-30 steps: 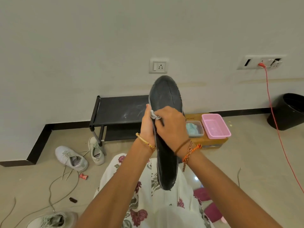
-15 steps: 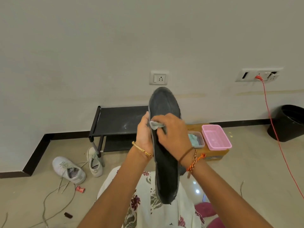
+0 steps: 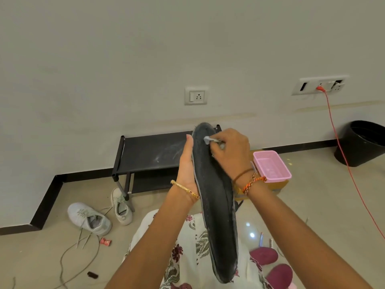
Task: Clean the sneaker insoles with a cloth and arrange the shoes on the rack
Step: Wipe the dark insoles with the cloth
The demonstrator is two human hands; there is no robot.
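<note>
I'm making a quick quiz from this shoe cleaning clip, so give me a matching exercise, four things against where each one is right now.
Things:
1. insole
2. cloth
3. pink basket
4. white sneakers

Places:
A. on the floor by the rack's leg
B. held up by the left hand
C. on a yellow box, right of the rack
D. pinched in the right hand

Pairs: 1-B, 2-D, 3-C, 4-A
</note>
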